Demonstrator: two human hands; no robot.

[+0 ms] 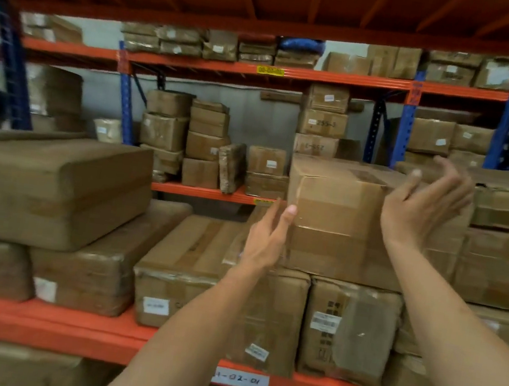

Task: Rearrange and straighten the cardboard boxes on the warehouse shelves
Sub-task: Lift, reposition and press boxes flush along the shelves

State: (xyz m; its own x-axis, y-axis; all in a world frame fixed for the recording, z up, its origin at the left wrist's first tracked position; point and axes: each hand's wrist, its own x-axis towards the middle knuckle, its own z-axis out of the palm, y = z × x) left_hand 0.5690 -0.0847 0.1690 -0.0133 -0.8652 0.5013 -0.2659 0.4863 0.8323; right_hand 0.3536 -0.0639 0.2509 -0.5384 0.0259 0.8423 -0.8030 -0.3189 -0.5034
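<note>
A large taped cardboard box [338, 217] sits on top of two lower boxes on the near shelf, a little right of centre. My left hand [268, 235] is raised at its front left corner, fingers straight and apart, thumb near the corner edge. My right hand [425, 203] is up at the box's right side, fingers spread and curled, palm facing left; it holds nothing. Whether either hand touches the box is unclear. Below stand a flat box [183, 268] with a white label and a box [348, 330] with a barcode sticker.
The orange shelf beam [64, 326] runs across the front with a handwritten label [240, 380]. A wrapped box [61, 188] is stacked at the left. More boxes [504, 270] crowd the right. Behind, another rack with blue uprights [125, 102] holds several smaller boxes.
</note>
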